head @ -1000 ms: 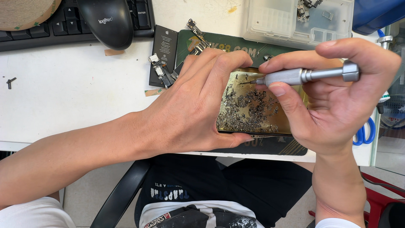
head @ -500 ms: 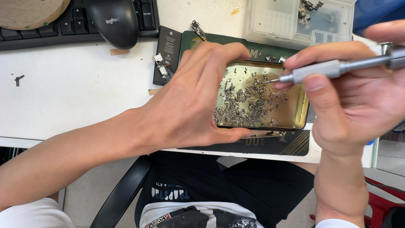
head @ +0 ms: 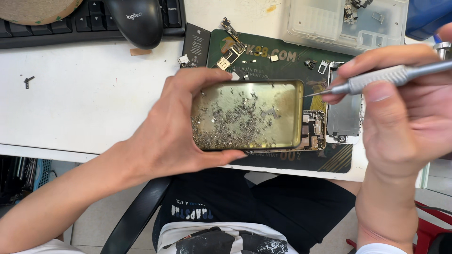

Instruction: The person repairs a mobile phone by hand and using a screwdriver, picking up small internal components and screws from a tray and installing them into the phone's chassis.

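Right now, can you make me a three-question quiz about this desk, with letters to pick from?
1. Where is the computer mouse?
A. at the top of the desk, against the keyboard
B. inside the tin
C. on the floor

2. What colour is the tin tray of tiny screws?
A. blue
B. gold
C. red

3. What is the right hand doing?
A. resting flat on the desk
B. holding the mouse
C. gripping a silver screwdriver

Answers:
1 A: the black mouse lies by the keyboard at the desk's far edge.
2 B: the tin in the left hand shines gold.
3 C: its fingers pinch the screwdriver, tip pointing at the tin.
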